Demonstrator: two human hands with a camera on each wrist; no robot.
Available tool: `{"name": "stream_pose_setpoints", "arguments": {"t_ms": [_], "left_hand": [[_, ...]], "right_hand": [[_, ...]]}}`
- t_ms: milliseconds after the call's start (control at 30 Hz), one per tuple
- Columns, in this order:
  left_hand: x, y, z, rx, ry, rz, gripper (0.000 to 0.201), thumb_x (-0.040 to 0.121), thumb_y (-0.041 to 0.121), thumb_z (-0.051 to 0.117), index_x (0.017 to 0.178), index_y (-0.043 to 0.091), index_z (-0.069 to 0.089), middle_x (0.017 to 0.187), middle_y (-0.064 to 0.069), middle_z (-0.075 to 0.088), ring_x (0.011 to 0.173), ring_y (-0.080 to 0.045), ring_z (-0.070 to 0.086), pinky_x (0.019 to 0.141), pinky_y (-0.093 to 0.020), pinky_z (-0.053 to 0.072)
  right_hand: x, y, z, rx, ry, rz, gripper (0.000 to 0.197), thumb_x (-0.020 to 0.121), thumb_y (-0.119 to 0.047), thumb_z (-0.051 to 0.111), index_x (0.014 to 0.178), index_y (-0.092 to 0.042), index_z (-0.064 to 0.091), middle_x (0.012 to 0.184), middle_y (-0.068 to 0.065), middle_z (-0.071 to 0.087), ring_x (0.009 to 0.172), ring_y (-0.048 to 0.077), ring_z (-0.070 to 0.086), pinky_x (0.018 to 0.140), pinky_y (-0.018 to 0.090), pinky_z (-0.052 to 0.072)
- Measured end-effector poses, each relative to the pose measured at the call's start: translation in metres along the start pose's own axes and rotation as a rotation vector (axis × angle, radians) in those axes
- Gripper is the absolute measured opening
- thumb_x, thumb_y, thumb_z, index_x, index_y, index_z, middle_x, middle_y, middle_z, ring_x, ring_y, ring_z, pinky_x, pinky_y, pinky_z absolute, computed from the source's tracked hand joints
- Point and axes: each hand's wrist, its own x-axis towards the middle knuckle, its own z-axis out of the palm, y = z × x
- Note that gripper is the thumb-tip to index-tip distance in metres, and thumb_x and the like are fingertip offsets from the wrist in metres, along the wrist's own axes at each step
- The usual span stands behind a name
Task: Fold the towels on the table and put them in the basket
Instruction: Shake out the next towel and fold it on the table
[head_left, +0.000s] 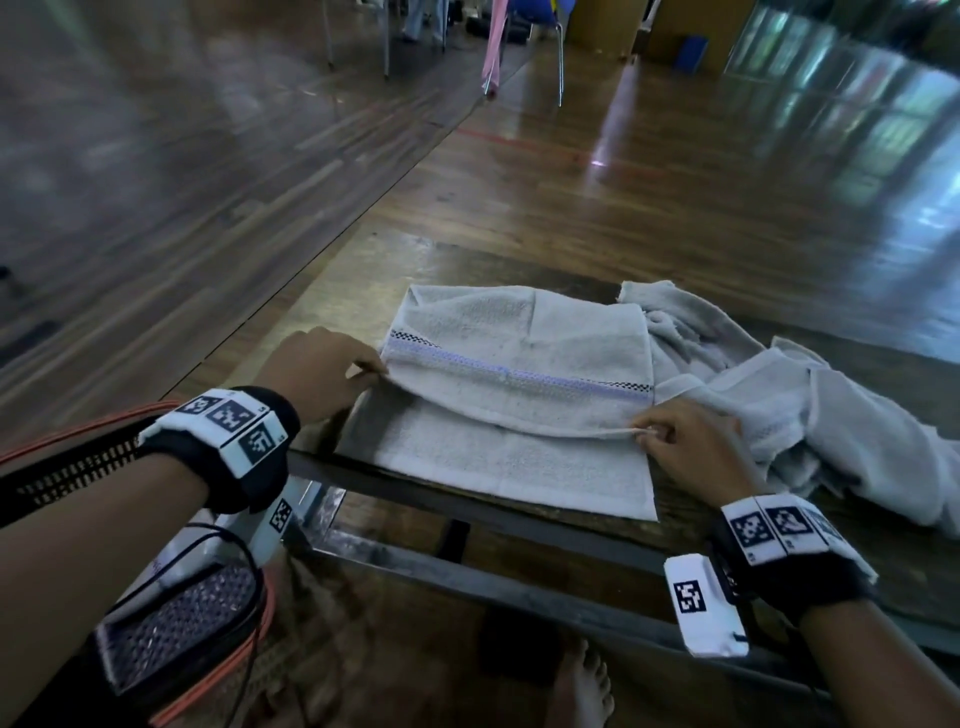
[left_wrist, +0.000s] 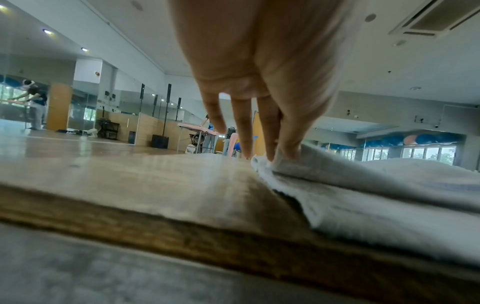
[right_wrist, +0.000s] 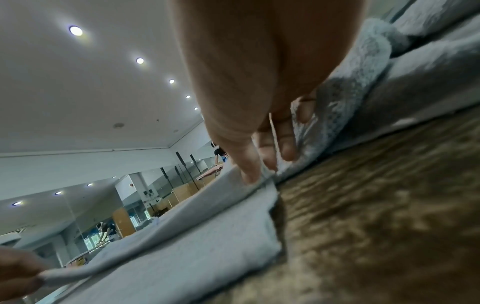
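Observation:
A pale grey towel (head_left: 519, 364) with a lilac stripe lies on the wooden table (head_left: 332, 291), its far half folded toward me over the near half. My left hand (head_left: 371, 370) pinches the folded edge's left corner. My right hand (head_left: 647, 432) pinches its right corner. In the left wrist view, the left hand (left_wrist: 275, 156) grips the towel (left_wrist: 363, 185) hem between thumb and fingers. In the right wrist view, the right hand (right_wrist: 257, 174) pinches the towel (right_wrist: 194, 236) edge. A mesh basket (head_left: 171, 623) with an orange rim sits low at my left, below the table.
A crumpled heap of more pale towels (head_left: 805, 405) lies on the table's right side, close to my right hand. The table's near edge has a metal frame (head_left: 467, 525). My bare foot (head_left: 582, 686) shows on the floor beneath. Chairs (head_left: 524, 47) stand far back.

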Motion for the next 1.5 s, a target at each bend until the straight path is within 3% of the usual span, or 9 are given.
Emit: {"name": "stream_pose_setpoints", "arguments": {"t_ms": [233, 367, 500, 700, 900, 1067, 1333, 1433, 1500], "left_hand": [[-0.032, -0.002, -0.028, -0.120, 0.442, 0.321, 0.015, 0.088, 0.029, 0.061, 0.092, 0.019, 0.072, 0.089, 0.005, 0.073, 0.080, -0.016, 0.067, 0.074, -0.039, 0.053], [-0.059, -0.007, -0.018, 0.040, 0.294, 0.357, 0.020, 0.089, 0.033, 0.055, 0.093, 0.025, 0.072, 0.096, 0.007, 0.072, 0.089, -0.016, 0.066, 0.080, -0.040, 0.050], [-0.077, -0.014, 0.006, 0.044, -0.014, 0.242, 0.022, 0.091, 0.023, 0.056, 0.106, 0.035, 0.067, 0.110, 0.015, 0.068, 0.105, -0.010, 0.060, 0.093, -0.037, 0.042], [-0.075, -0.015, 0.001, 0.010, 0.191, 0.221, 0.016, 0.087, 0.027, 0.060, 0.095, 0.028, 0.074, 0.094, 0.008, 0.074, 0.084, -0.014, 0.068, 0.077, -0.037, 0.049], [-0.081, -0.006, 0.009, 0.045, 0.115, 0.382, 0.015, 0.079, 0.017, 0.070, 0.092, 0.018, 0.077, 0.093, 0.002, 0.075, 0.077, -0.017, 0.072, 0.072, -0.032, 0.057], [-0.084, -0.013, 0.010, 0.135, 0.075, 0.549, 0.041, 0.081, 0.032, 0.042, 0.097, 0.011, 0.074, 0.098, -0.004, 0.074, 0.073, -0.018, 0.071, 0.067, -0.035, 0.058], [-0.092, -0.007, 0.002, 0.060, 0.093, 0.517, 0.026, 0.084, 0.024, 0.049, 0.083, 0.015, 0.073, 0.083, 0.001, 0.073, 0.065, -0.015, 0.068, 0.063, -0.030, 0.055], [-0.092, -0.004, -0.008, -0.058, 0.164, 0.411, 0.007, 0.080, 0.016, 0.071, 0.087, 0.015, 0.073, 0.085, 0.000, 0.072, 0.068, -0.021, 0.068, 0.063, -0.034, 0.053], [-0.094, 0.002, -0.019, -0.179, 0.243, 0.370, 0.014, 0.082, 0.025, 0.066, 0.087, 0.013, 0.071, 0.085, 0.001, 0.070, 0.071, -0.019, 0.066, 0.065, -0.031, 0.053]], "right_hand": [[-0.034, 0.003, -0.029, 0.167, 0.406, -0.156, 0.014, 0.078, -0.012, 0.072, 0.091, -0.016, 0.069, 0.089, 0.002, 0.066, 0.083, 0.020, 0.060, 0.079, 0.053, 0.047], [-0.063, 0.002, -0.010, 0.042, 0.285, -0.255, 0.016, 0.073, -0.006, 0.076, 0.086, -0.016, 0.072, 0.083, 0.002, 0.064, 0.079, 0.022, 0.060, 0.071, 0.049, 0.048], [-0.073, 0.000, 0.010, -0.030, 0.100, -0.268, 0.011, 0.078, -0.016, 0.073, 0.086, -0.023, 0.073, 0.088, -0.004, 0.069, 0.089, 0.020, 0.063, 0.082, 0.042, 0.043], [-0.067, 0.004, 0.001, 0.056, 0.202, -0.285, 0.015, 0.075, -0.010, 0.075, 0.087, -0.019, 0.072, 0.078, -0.003, 0.067, 0.073, 0.018, 0.063, 0.071, 0.042, 0.049], [-0.073, 0.011, 0.011, 0.081, -0.038, -0.255, 0.020, 0.078, -0.028, 0.073, 0.097, -0.022, 0.069, 0.083, -0.011, 0.057, 0.086, 0.014, 0.056, 0.075, 0.027, 0.044], [-0.079, 0.015, 0.013, -0.025, -0.049, -0.295, 0.035, 0.074, -0.031, 0.077, 0.105, -0.021, 0.064, 0.100, -0.006, 0.052, 0.096, 0.013, 0.046, 0.081, 0.026, 0.039], [-0.088, 0.007, 0.019, 0.056, -0.039, -0.314, 0.019, 0.077, -0.016, 0.074, 0.092, -0.016, 0.062, 0.093, -0.001, 0.054, 0.091, 0.015, 0.053, 0.078, 0.032, 0.048], [-0.090, 0.005, 0.013, 0.116, 0.013, -0.310, 0.015, 0.077, -0.010, 0.073, 0.088, -0.012, 0.063, 0.088, 0.002, 0.057, 0.083, 0.019, 0.056, 0.073, 0.035, 0.049], [-0.092, 0.002, 0.001, 0.154, 0.101, -0.314, 0.016, 0.074, -0.003, 0.073, 0.085, -0.008, 0.064, 0.084, 0.004, 0.058, 0.080, 0.023, 0.058, 0.071, 0.034, 0.048]]}}
